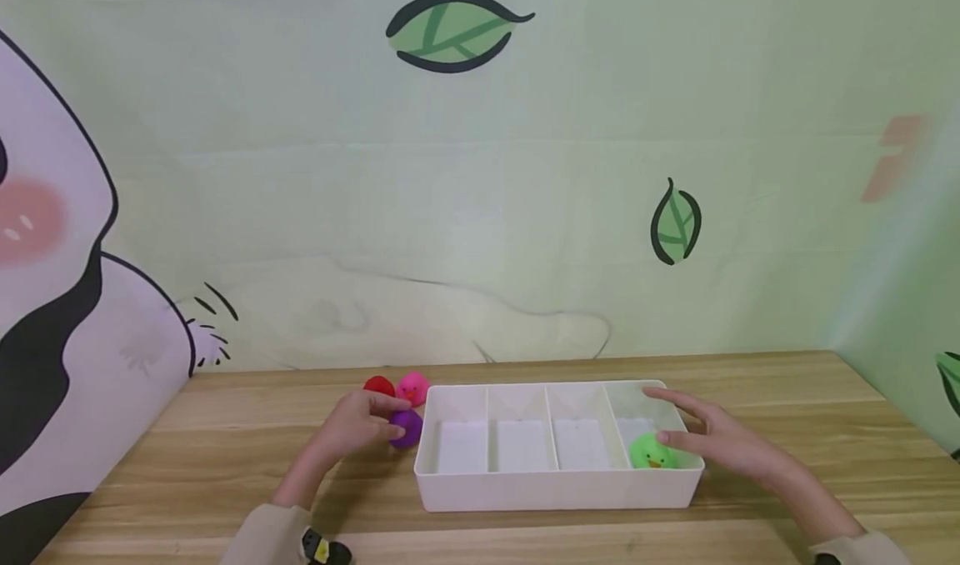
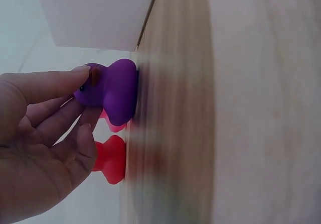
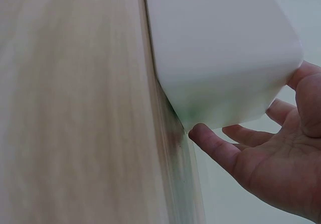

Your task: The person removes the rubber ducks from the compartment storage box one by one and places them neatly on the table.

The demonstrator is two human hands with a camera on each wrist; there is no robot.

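Note:
My left hand (image 1: 356, 422) pinches a purple rubber duck (image 2: 120, 91) between thumb and fingertips, its base close over the wooden table. The duck is beside the left end of a white divided box (image 1: 555, 492). Right behind it are a red rubber toy (image 2: 114, 158) and a pink duck (image 1: 412, 388). At the box's right end my right hand (image 1: 731, 440) lies across the rim, fingers extended and spread, the little finger low by the outer wall. A green duck (image 1: 651, 452) sits in the rightmost compartment, with the right thumb overlapping it in the head view.
The box's other compartments lie in a row left of the green duck, split by thin dividers (image 1: 553, 440). A wooden table (image 1: 795, 415) carries everything. Behind it hangs a pale green printed backdrop (image 1: 480, 173) with leaves and a cartoon animal.

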